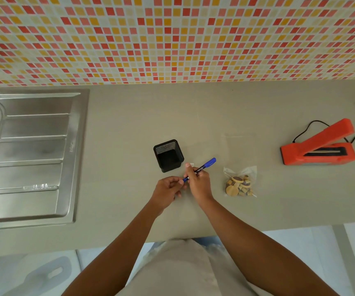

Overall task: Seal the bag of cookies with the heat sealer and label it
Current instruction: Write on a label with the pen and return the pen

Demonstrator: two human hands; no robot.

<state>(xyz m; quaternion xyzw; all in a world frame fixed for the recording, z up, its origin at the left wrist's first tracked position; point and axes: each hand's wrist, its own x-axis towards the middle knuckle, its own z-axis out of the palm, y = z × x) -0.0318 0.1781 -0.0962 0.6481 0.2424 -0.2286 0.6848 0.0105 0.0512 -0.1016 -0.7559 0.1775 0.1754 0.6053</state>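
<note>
Working on the grey table [129, 124], clear of the steel sink [33, 157] at the far left. Nothing needed yet from the orange heat sealer [317, 150] at the far right, arm raised and cord trailing behind; best left alone for this step.

Lying flat between sealer and holder, well apart from both: the bag of cookies [239, 182], cookies bunched at the near end and clear film stretching away. Cannot tell whether sealed. Worth smoothing a flat patch of film, or writing on the label first, since lumpy cookies underneath make poor backing.

Just beyond the hands, upright and apparently empty: the black mesh pen holder [169, 155].

Judging by the grip, uncapping the pen for labelling. Pull straight along the barrel, without twisting sideways, and keep the tip away from fingers and table. Park the cap somewhere findable, such as the holder.

Right hand [199, 182] wrapped round the middle of the blue marker [206, 165], thumb side up, barrel angled up and to the right. Left hand [167, 188] curled, pinching the marker's near end. Both forearms low, converging over the table edge.

Peeking out beside the right fingers: a small white slip [192, 165], possibly the label; too small to be sure.
</note>
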